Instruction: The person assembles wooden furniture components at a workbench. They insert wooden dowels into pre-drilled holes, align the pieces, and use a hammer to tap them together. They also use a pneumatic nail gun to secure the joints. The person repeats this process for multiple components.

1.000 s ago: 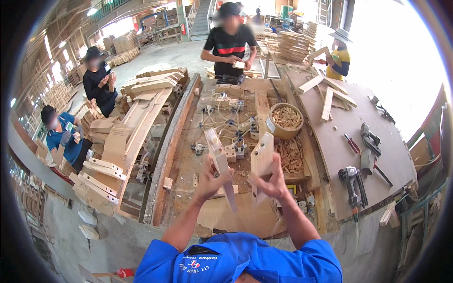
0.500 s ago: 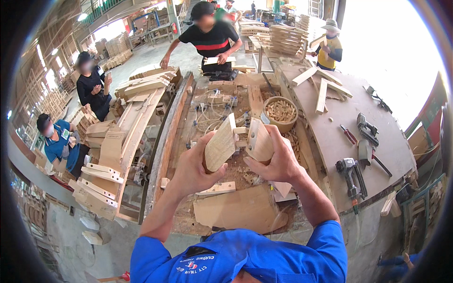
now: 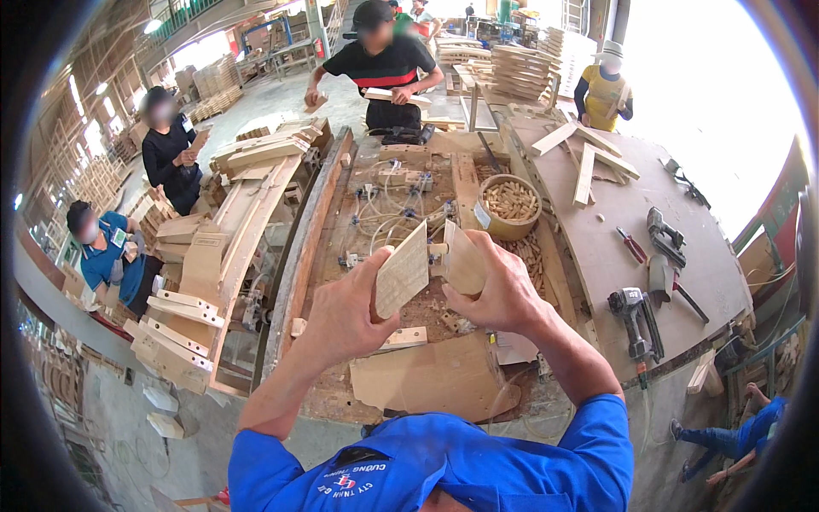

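Over the middle of the workbench, my left hand (image 3: 341, 314) is closed around a pale wooden block (image 3: 402, 271) with a slanted end. My right hand (image 3: 508, 294) grips a second pale wooden block (image 3: 463, 263), its thumb along the lower side. The two blocks face each other with a narrow gap between them. A short wooden dowel (image 3: 438, 248) bridges that gap near the top; whether it enters the right block is hard to tell. A round tub (image 3: 509, 229) filled with wooden dowels stands just beyond my right hand.
Clamps and thin air hoses (image 3: 388, 218) lie on the bench beyond my hands. A cardboard sheet (image 3: 426, 380) lies nearer me. Nail guns (image 3: 633, 322) and a hammer (image 3: 682, 294) rest on the right-hand table. Stacked wooden parts (image 3: 192, 311) are at left. A co-worker (image 3: 388, 64) stands across the bench.
The two blocks have come closer together and turned, so the right block's holed edge no longer shows. The co-worker across has shifted the slat in hand. At lower right, another person has come further into view.
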The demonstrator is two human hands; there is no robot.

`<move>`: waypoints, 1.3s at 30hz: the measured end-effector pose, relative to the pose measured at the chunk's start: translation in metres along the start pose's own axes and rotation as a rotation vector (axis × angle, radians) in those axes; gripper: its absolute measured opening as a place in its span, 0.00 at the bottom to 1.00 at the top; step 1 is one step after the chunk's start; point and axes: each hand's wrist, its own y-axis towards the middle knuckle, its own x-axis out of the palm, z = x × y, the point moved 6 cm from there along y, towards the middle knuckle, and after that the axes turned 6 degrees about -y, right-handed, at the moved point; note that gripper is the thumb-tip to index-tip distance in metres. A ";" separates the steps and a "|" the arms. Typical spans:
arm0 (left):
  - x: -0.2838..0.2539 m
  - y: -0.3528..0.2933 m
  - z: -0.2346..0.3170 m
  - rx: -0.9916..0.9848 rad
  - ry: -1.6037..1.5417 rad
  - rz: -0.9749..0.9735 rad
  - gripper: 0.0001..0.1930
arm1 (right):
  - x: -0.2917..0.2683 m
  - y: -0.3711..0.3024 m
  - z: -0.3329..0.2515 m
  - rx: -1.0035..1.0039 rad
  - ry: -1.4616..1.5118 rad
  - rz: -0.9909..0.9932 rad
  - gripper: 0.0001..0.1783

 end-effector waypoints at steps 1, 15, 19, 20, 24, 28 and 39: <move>-0.001 -0.001 0.003 0.011 0.032 -0.004 0.47 | -0.001 -0.001 -0.002 -0.012 -0.024 0.006 0.38; 0.002 -0.007 0.019 0.076 0.200 -0.108 0.50 | 0.000 -0.005 -0.014 -0.003 -0.096 -0.131 0.39; 0.006 -0.003 0.021 0.101 0.193 -0.078 0.49 | 0.002 -0.001 -0.013 -0.009 -0.088 -0.129 0.36; 0.007 -0.002 0.021 0.098 0.194 -0.082 0.49 | 0.000 0.001 -0.014 -0.019 -0.106 -0.131 0.36; 0.010 0.002 0.020 0.085 0.167 -0.091 0.50 | -0.006 0.007 -0.009 -0.080 -0.135 -0.071 0.37; -0.001 0.022 0.026 0.158 -0.165 -0.153 0.41 | -0.016 0.013 0.012 -0.230 -0.111 0.197 0.40; 0.044 -0.019 -0.068 -0.317 -0.613 -0.421 0.35 | 0.020 0.006 0.110 0.053 -0.360 -0.011 0.51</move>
